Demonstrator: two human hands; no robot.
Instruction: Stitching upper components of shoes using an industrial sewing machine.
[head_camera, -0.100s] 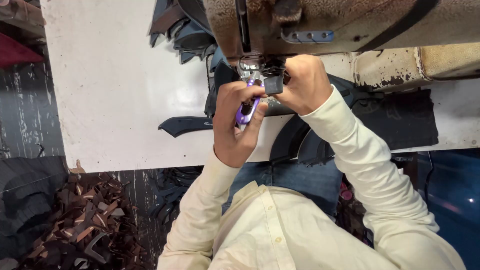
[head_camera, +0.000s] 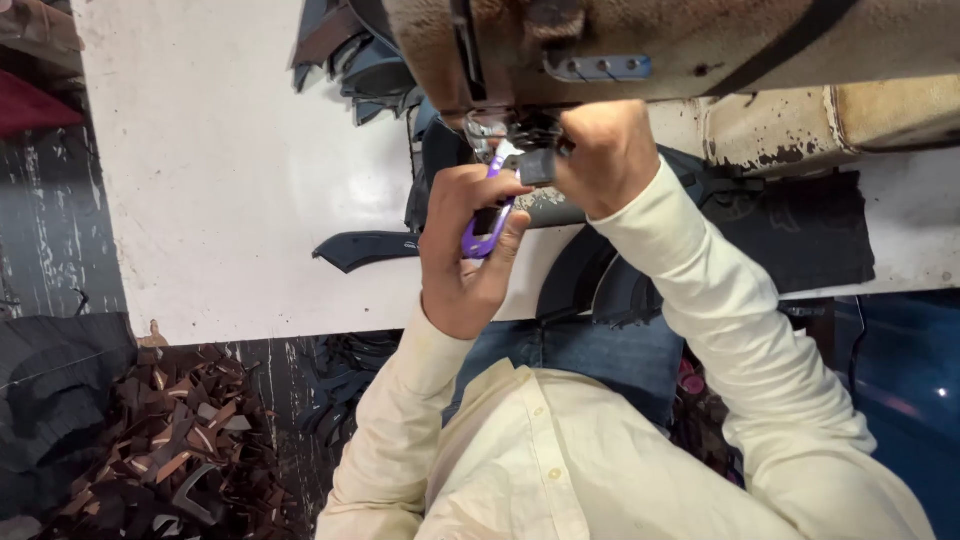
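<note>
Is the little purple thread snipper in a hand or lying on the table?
In a hand: the left hand grips the purple thread snipper.

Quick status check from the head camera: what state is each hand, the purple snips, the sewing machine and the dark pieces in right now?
left hand: closed around purple thread snips
purple thread snips: held, tip at the needle area
right hand: fingers pinching at the presser foot
sewing machine: worn, paint chipped
dark cut pieces: lying flat on white table

Purple snips (head_camera: 487, 232), white table (head_camera: 230, 170), cream sleeves (head_camera: 720, 290) — dark pieces (head_camera: 365, 248) (brown scraps (head_camera: 160, 440) below).
</note>
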